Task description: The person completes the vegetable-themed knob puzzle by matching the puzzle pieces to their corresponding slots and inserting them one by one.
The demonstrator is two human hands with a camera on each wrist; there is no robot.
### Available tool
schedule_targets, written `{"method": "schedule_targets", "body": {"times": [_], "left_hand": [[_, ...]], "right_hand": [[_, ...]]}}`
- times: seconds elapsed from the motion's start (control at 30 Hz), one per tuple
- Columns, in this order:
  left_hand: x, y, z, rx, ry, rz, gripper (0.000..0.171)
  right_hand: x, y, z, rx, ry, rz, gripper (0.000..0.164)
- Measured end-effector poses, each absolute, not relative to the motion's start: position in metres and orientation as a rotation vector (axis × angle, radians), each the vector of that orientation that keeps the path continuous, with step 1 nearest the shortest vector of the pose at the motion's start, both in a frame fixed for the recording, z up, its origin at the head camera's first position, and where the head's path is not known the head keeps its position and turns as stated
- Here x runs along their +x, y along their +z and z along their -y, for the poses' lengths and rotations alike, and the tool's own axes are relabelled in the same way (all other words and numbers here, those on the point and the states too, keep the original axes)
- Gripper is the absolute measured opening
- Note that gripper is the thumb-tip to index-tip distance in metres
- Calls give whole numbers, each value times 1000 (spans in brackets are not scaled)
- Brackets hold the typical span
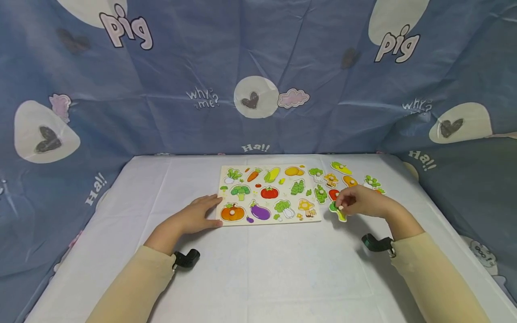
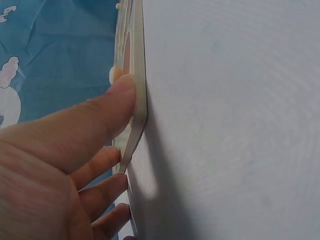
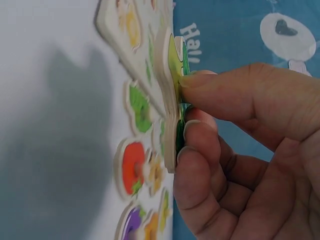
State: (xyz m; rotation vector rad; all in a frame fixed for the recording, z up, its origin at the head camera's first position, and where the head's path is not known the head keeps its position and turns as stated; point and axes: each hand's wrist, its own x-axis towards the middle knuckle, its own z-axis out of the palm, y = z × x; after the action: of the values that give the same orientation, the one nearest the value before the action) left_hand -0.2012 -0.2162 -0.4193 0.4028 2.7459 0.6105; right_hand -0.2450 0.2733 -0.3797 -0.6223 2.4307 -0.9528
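My right hand (image 1: pixel 361 202) pinches a broccoli puzzle piece (image 1: pixel 342 217) between thumb and fingers, just off the front right corner of the wooden vegetable board (image 1: pixel 278 223). The right wrist view has the broccoli piece (image 3: pixel 163 62) edge-on, raised above the table. My left hand (image 1: pixel 197 215) rests against the board's left side, fingers extended. Up close in the left wrist view, the thumb (image 2: pixel 85 127) touches the board's edge near the corner, while the other fingertips touch the side. A pumpkin piece (image 1: pixel 238 216) with a knob sits in the board's front left; the other pictures there show no knobs.
Loose knobbed pieces lie right of the board: corn (image 1: pixel 343 169), mushroom (image 1: pixel 331 180), potato (image 1: pixel 350 181), tomato (image 1: pixel 333 194), a leafy green (image 1: pixel 321 196) and several more. A purple piece (image 3: pixel 131 223) shows only in the right wrist view. Blue printed cloth (image 1: pixel 258 54) hangs behind the table.
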Motion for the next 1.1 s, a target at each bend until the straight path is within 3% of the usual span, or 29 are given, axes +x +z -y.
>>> {"method": "schedule_targets", "body": {"times": [1.1], "left_hand": [[-202,-420,217,405,625,-2749,82]], "right_hand": [[-283,-358,-128,-905,-993,-2285,12]]}}
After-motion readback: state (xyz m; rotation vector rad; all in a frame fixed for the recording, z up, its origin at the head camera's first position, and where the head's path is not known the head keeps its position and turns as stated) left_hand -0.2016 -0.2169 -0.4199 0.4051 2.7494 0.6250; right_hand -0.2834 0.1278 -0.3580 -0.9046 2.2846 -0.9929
